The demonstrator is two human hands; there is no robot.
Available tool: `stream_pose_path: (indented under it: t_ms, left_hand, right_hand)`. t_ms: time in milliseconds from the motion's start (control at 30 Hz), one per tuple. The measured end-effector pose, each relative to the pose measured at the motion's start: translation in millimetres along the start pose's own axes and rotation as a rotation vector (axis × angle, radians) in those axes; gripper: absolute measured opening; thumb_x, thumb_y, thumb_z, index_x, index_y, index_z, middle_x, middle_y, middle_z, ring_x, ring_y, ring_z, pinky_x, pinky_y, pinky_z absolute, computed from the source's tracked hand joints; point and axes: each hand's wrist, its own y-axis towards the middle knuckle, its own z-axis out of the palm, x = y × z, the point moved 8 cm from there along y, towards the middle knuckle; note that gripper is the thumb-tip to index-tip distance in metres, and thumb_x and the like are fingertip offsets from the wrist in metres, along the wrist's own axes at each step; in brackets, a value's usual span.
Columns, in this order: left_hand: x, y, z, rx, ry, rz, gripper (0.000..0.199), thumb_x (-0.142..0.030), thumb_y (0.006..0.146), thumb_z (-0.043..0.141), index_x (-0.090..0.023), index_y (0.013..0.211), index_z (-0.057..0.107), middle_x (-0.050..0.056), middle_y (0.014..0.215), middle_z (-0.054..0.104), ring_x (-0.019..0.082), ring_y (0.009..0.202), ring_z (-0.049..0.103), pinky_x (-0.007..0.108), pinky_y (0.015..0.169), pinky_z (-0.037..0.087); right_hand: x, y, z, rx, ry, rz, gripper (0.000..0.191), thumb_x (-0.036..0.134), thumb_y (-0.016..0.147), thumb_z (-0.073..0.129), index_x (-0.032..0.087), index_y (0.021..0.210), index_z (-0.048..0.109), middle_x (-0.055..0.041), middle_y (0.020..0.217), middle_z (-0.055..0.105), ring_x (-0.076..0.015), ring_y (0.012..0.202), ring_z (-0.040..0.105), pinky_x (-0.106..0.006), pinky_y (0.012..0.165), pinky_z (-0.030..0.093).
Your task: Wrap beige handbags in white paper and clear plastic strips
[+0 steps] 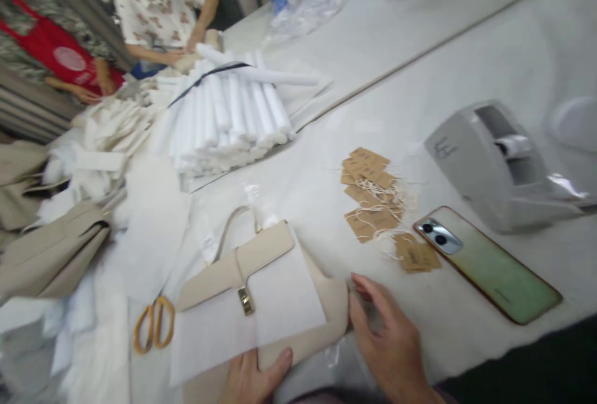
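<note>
Head view: the right hand pinches the right side of the bag on the desk; the left hand touches its bottom edge, grip unclear. Turning the bag could crease or drag out the loose paper under its flap. Left of the bag, scissors might scratch it; beyond its right side, strings on the tags could tangle.

To your right, a slim green-gold phone with a shiny camera panel lies on the pale tabletop, just below a grey, wedge-shaped tape dispenser. On your left you have scissors with orange-yellow looped handles. Across the table from you, a person in a white patterned shirt is beside another in a bright red apron.
</note>
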Motion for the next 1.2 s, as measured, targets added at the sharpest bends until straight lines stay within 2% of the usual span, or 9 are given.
stream_pose_path:
  t_ms: [67,200,433,533,600,733,833,1033,1200]
  left_hand:
    - [-4.9,-1.0,-4.0,-0.066,0.074,0.072,0.076,-0.004,0.066,0.062,-0.047,0.127,0.047,0.006,0.116,0.055,0.025,0.103,0.055,0.040,0.086,0.047]
    - [-11.6,8.8,-18.3,-0.099,0.161,0.160,0.068,-0.017,0.078,0.056,-0.043,0.137,0.036,0.008,0.114,0.054,0.026,0.101,0.053,0.039,0.084,0.045]
    - [-9.4,-17.1,-74.9,-0.432,0.115,0.056,0.037,-0.027,0.088,0.046,-0.016,0.122,0.054,0.013,0.116,0.063,0.028,0.115,0.051,0.051,0.103,0.035]
    - [11.9,-70.2,-91.8,-0.733,-0.021,-0.051,0.034,-0.022,0.089,0.046,-0.023,0.121,0.054,0.009,0.126,0.060,0.026,0.128,0.044,0.055,0.112,0.023]
    - [48.1,-113.1,-87.8,-0.946,-0.229,-0.310,0.038,-0.021,0.088,0.050,-0.025,0.126,0.049,0.009,0.127,0.059,0.024,0.127,0.046,0.052,0.111,0.029]
    - [119.5,-161.9,-34.0,-1.039,-0.785,-0.856,0.077,-0.032,0.073,0.072,-0.023,0.138,0.032,0.013,0.132,0.052,0.024,0.110,0.057,0.043,0.093,0.048]
    - [139.5,-142.1,-14.4,-0.859,-1.032,-0.836,0.101,-0.038,0.059,0.082,-0.023,0.142,0.026,0.012,0.126,0.055,0.021,0.097,0.060,0.038,0.086,0.050]
    - [145.6,-108.8,-31.1,-0.697,-1.033,-0.699,0.096,-0.046,0.061,0.078,-0.018,0.141,0.034,0.005,0.095,0.065,0.021,0.082,0.060,0.034,0.075,0.048]
    - [147.5,-104.5,-27.6,-0.684,-1.129,-0.597,0.031,-0.043,0.077,0.063,-0.018,0.096,0.067,-0.001,0.074,0.065,0.015,0.068,0.056,0.024,0.062,0.041]
  right_hand:
    - [45.9,-16.8,-11.0,-0.034,-0.137,-0.421,0.020,0.022,0.084,0.057,0.025,0.102,0.066,-0.0041,0.081,0.072,-0.0189,0.079,0.068,-0.031,0.080,0.056]
    - [112.7,-75.5,43.9,0.413,-0.147,-1.164,0.031,0.013,0.083,0.055,0.021,0.112,0.063,-0.0038,0.100,0.072,-0.0151,0.095,0.067,-0.024,0.091,0.052]
    - [147.3,-112.8,133.8,0.557,-0.300,-1.534,0.049,0.007,0.087,0.039,0.013,0.136,0.046,-0.0128,0.126,0.060,-0.0208,0.117,0.056,-0.035,0.095,0.051]
    - [156.9,-106.6,147.8,0.558,-0.414,-1.562,0.050,0.015,0.090,0.043,0.013,0.139,0.041,-0.0133,0.130,0.058,-0.0221,0.112,0.060,-0.033,0.090,0.053]
    - [164.0,-97.6,156.3,0.573,-0.483,-1.538,0.049,0.017,0.089,0.042,0.016,0.138,0.044,-0.0129,0.129,0.058,-0.0230,0.101,0.065,-0.035,0.083,0.056]
    - [178.1,-86.6,175.0,0.724,-0.561,-1.512,0.041,0.024,0.088,0.042,0.019,0.126,0.057,-0.0102,0.118,0.066,-0.0230,0.088,0.070,-0.032,0.070,0.058]
    - [187.7,-80.0,185.8,0.861,-0.615,-1.421,0.037,0.032,0.090,0.041,0.021,0.118,0.062,-0.0066,0.098,0.073,-0.0215,0.075,0.072,-0.026,0.056,0.057]
    - [200.3,-74.1,196.1,1.045,-0.661,-1.126,0.032,0.041,0.087,0.048,0.028,0.109,0.069,-0.0013,0.082,0.075,-0.0216,0.064,0.071,-0.024,0.051,0.054]
    - [205.3,-70.5,197.5,1.026,-0.647,-1.081,0.031,0.043,0.086,0.051,0.028,0.106,0.071,-0.0004,0.086,0.074,-0.0227,0.068,0.071,-0.025,0.054,0.055]
